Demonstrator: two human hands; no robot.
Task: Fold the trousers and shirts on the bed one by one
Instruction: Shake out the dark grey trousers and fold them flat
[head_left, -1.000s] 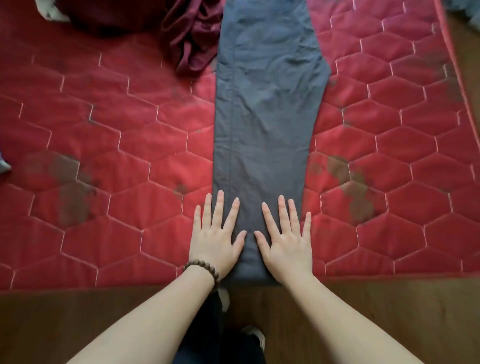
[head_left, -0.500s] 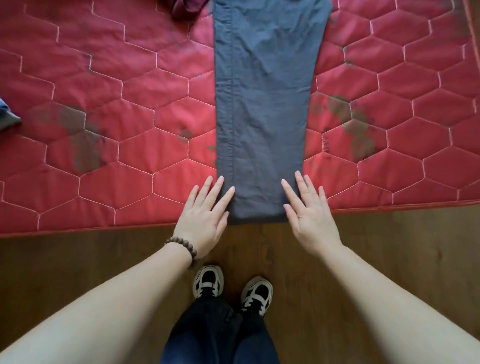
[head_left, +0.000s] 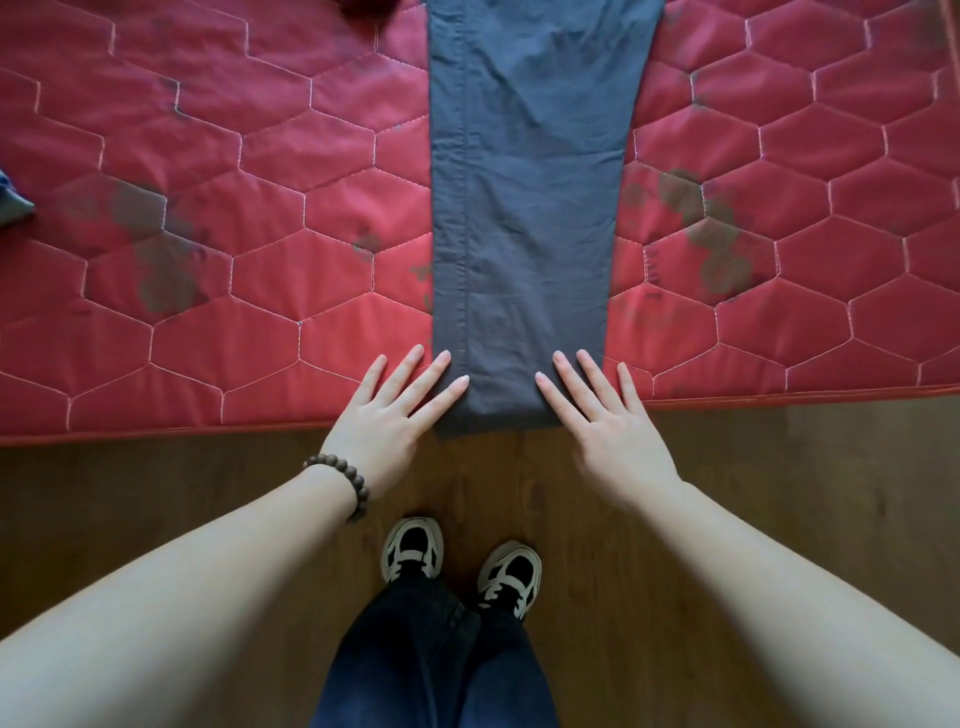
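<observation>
The straight, spread fingers (head_left: 452, 387) of the left hand (head_left: 387, 428) touch the 9 o'clock edge of the grey cotton trousers (head_left: 524, 208)' hem; the right hand (head_left: 610, 439) lies flat at its 3 o'clock edge, gripping nothing. Since a second ago both hands have slid apart from the cloth's middle to its sides. The trousers lie lengthwise toward 12 o'clock on the red hexagon-quilted bed (head_left: 208, 260), which is stained; brown wooden floor (head_left: 156, 493) lies at 6 o'clock.

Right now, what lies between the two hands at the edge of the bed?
In the head view, the hem end of the grey trousers lies between the left hand and the right hand; both hands' fingers overlap its edges.
</observation>
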